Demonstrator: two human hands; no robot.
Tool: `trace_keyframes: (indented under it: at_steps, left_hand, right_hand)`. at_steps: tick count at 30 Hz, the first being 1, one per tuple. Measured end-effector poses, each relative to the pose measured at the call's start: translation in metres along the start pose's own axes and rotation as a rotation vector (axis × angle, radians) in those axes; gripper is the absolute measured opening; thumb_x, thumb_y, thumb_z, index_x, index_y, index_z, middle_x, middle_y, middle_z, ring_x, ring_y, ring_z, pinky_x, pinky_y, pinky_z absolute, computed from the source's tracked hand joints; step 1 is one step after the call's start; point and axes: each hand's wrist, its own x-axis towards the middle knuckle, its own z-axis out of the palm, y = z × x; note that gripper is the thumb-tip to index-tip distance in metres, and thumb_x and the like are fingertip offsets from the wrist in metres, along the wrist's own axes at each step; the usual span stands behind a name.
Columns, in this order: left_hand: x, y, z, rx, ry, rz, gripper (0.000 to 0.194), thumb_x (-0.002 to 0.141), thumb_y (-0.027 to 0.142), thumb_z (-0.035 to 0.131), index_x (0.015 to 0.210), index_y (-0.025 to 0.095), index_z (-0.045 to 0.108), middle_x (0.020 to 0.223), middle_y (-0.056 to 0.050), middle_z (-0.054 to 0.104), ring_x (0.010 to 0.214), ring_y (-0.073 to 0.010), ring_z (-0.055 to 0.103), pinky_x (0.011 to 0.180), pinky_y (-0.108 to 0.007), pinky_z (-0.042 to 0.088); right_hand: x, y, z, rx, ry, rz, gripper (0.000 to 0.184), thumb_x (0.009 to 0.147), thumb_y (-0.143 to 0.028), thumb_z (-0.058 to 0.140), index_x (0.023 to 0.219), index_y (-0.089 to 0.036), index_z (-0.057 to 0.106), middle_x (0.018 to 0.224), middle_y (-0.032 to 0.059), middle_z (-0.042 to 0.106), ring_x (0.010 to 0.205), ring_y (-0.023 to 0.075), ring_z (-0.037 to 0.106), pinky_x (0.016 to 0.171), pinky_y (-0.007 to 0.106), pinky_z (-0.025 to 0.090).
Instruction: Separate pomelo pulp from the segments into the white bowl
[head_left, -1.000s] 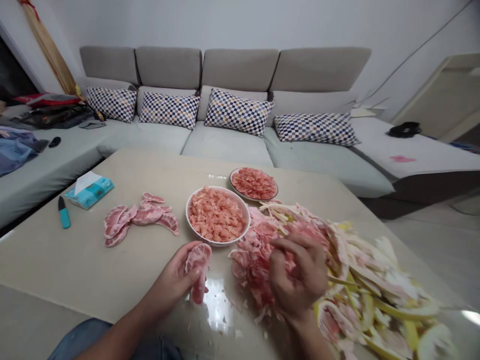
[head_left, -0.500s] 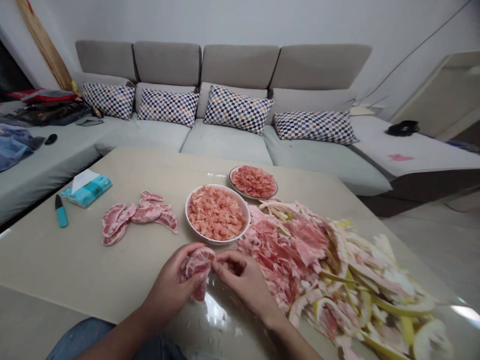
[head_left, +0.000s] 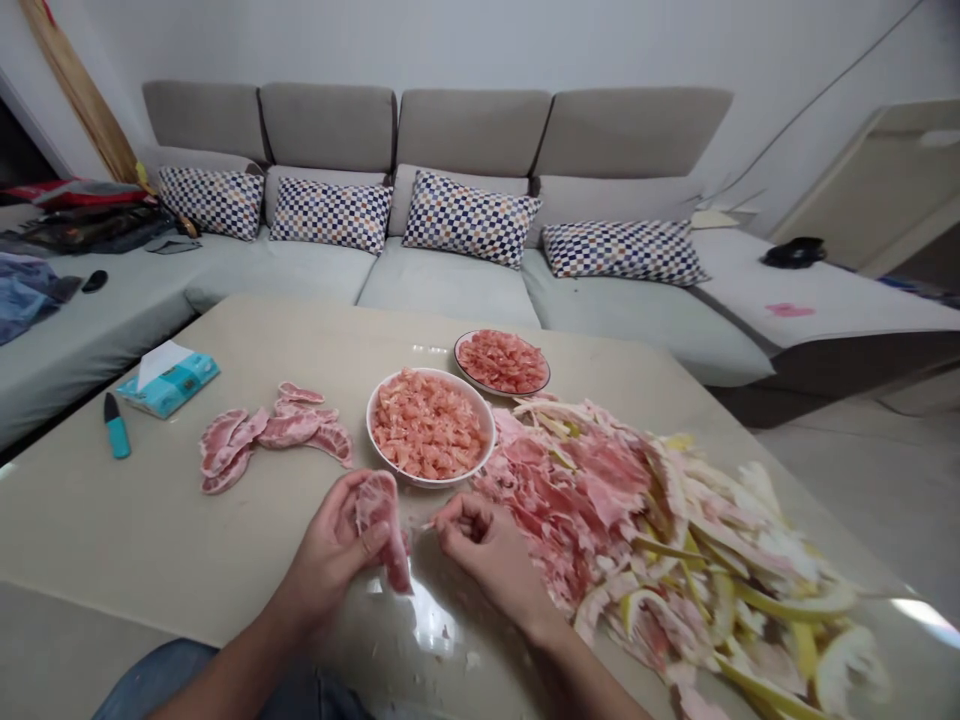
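My left hand (head_left: 330,545) is closed around a pink pomelo segment (head_left: 386,525), which stands tilted with its membrane side showing. To the right of it, my right hand (head_left: 484,550) pinches a small pale strip of membrane (head_left: 426,525) between thumb and forefinger, apart from the segment. Just beyond both hands stands a white bowl (head_left: 371,440) full of peeled pink pomelo flesh (head_left: 431,425). Several unpeeled segments (head_left: 292,428) lie on the table to the left of the bowl.
Behind the bowl is a dark-rimmed plate (head_left: 546,384) of pulp. A heap of membranes (head_left: 570,480) and yellow-white rind (head_left: 787,605) covers the table's right side. At left lie a tissue pack (head_left: 176,382) and a turquoise-handled knife (head_left: 117,436). A grey sofa (head_left: 450,290) stands beyond.
My right hand has drawn slightly away to the right from the segment, with a pale strip in its fingers. My left hand has moved a little left and turned the segment more upright.
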Motion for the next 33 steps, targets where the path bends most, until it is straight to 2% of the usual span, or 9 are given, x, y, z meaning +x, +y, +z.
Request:
trace_keyframes:
  at_steps: [3, 6, 10, 12, 16, 18, 21, 26, 33]
  left_hand:
    - [0.000, 0.002, 0.000, -0.018, 0.040, -0.001, 0.055, 0.079, 0.030, 0.071, 0.127, 0.023, 0.045, 0.114, -0.009, 0.064, 0.086, -0.0204, 0.067, 0.081, -0.036, 0.052]
    - [0.001, 0.002, 0.000, 0.064, 0.037, 0.020, 0.051, 0.078, 0.030, 0.072, 0.124, 0.021, 0.052, 0.121, -0.010, 0.064, 0.104, -0.0228, 0.063, 0.090, -0.032, 0.048]
    - [0.003, 0.000, -0.001, 0.148, 0.064, 0.048, 0.050, 0.077, 0.028, 0.073, 0.123, 0.021, 0.057, 0.128, -0.009, 0.063, 0.116, -0.0231, 0.059, 0.097, -0.030, 0.045]
    - [0.004, 0.000, -0.001, 0.165, 0.064, 0.047, 0.049, 0.077, 0.027, 0.072, 0.123, 0.021, 0.056, 0.127, -0.009, 0.064, 0.115, -0.0232, 0.060, 0.096, -0.030, 0.046]
    - [0.002, 0.002, 0.003, 0.177, 0.075, 0.027, 0.050, 0.075, 0.029, 0.073, 0.122, 0.020, 0.058, 0.123, -0.011, 0.067, 0.112, -0.0267, 0.062, 0.089, -0.032, 0.051]
    - [0.001, 0.004, 0.005, 0.180, 0.077, 0.017, 0.050, 0.074, 0.028, 0.074, 0.120, 0.020, 0.059, 0.122, -0.011, 0.067, 0.112, -0.0272, 0.062, 0.089, -0.033, 0.051]
    - [0.000, 0.005, 0.008, 0.195, 0.055, 0.003, 0.050, 0.073, 0.026, 0.075, 0.119, 0.020, 0.058, 0.121, -0.011, 0.068, 0.112, -0.0268, 0.062, 0.092, -0.033, 0.050]
    - [0.000, 0.002, 0.007, 0.211, 0.020, -0.017, 0.048, 0.074, 0.025, 0.074, 0.119, 0.019, 0.058, 0.118, -0.011, 0.069, 0.107, -0.0259, 0.064, 0.088, -0.033, 0.051]
    - [-0.002, -0.003, 0.004, 0.224, -0.035, -0.014, 0.047, 0.073, 0.025, 0.075, 0.117, 0.021, 0.059, 0.113, -0.010, 0.070, 0.101, -0.0244, 0.066, 0.084, -0.031, 0.051]
  right_hand:
    - [0.005, 0.003, -0.019, 0.081, 0.125, -0.114, 0.013, 0.073, -0.029, 0.058, 0.066, -0.019, 0.054, 0.051, -0.0064, 0.043, 0.043, 0.0079, 0.032, 0.042, 0.020, 0.024]
    - [0.009, 0.002, -0.038, 0.130, 0.320, -0.282, 0.026, 0.084, -0.028, 0.044, 0.059, -0.022, 0.039, 0.052, -0.0062, 0.035, 0.045, 0.0095, 0.028, 0.043, 0.023, 0.022]
    - [0.009, -0.003, -0.048, -0.210, 0.504, -0.424, 0.042, 0.088, -0.031, 0.052, 0.054, -0.022, 0.031, 0.054, -0.0061, 0.030, 0.050, 0.0099, 0.029, 0.048, 0.024, 0.025]
    - [0.008, -0.005, -0.047, -0.366, 0.432, -0.473, 0.041, 0.088, -0.029, 0.056, 0.054, -0.021, 0.035, 0.054, -0.0054, 0.035, 0.052, 0.0103, 0.034, 0.051, 0.024, 0.030]
    - [0.003, -0.007, -0.037, -0.533, -0.144, -0.397, 0.012, 0.084, -0.019, 0.062, 0.072, -0.018, 0.065, 0.072, 0.0000, 0.065, 0.065, 0.0135, 0.056, 0.060, 0.023, 0.043]
    - [0.000, -0.008, -0.029, -0.527, -0.306, -0.331, 0.011, 0.082, -0.017, 0.064, 0.088, -0.021, 0.072, 0.086, 0.0018, 0.072, 0.075, 0.0157, 0.063, 0.068, 0.025, 0.047]
    - [-0.004, -0.008, -0.013, -0.421, -0.231, -0.268, 0.016, 0.084, -0.023, 0.063, 0.095, -0.021, 0.075, 0.084, 0.0033, 0.074, 0.075, 0.0174, 0.065, 0.067, 0.026, 0.047]
    - [-0.006, -0.002, 0.005, -0.277, -0.076, -0.187, 0.020, 0.082, -0.033, 0.064, 0.084, -0.017, 0.076, 0.066, 0.0031, 0.069, 0.059, 0.0152, 0.057, 0.054, 0.024, 0.042]
    - [-0.005, 0.002, 0.009, -0.153, -0.042, -0.106, 0.023, 0.076, -0.036, 0.065, 0.069, -0.015, 0.070, 0.051, -0.0029, 0.053, 0.046, 0.0086, 0.040, 0.045, 0.021, 0.031]
